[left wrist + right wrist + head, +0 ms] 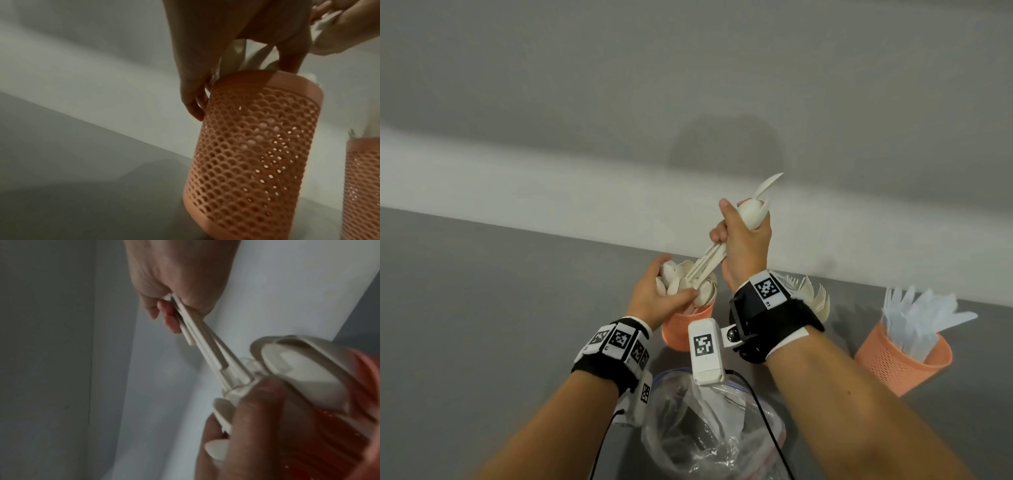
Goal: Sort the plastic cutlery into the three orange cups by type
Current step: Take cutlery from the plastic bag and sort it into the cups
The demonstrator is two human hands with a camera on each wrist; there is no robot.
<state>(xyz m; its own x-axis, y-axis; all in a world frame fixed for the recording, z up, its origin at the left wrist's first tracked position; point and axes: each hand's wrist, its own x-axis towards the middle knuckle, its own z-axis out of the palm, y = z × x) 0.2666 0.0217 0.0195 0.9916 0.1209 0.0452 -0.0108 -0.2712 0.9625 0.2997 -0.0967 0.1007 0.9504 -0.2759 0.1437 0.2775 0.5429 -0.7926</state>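
My right hand point(739, 236) grips a bundle of white plastic spoons point(710, 262) just below their bowls; the handles slant down-left into the left orange mesh cup point(683, 334). From the right wrist camera, the spoon handles point(205, 345) run from my right hand point(179, 309) towards the cup. My left hand point(673, 284) curls round the bowls of the spoons standing in that cup. In the left wrist view, its thumb point(193, 100) lies against the cup point(257, 146) and the fingers reach over the rim. The middle cup holds forks point(813, 294), and the right cup point(904, 359) holds white knives point(917, 315).
A crumpled clear plastic bag point(705, 428) lies on the grey table point(482, 308) in front of the cups, under my wrists. A pale wall stands right behind the cups. The fork cup point(362, 186) stands close beside the spoon cup.
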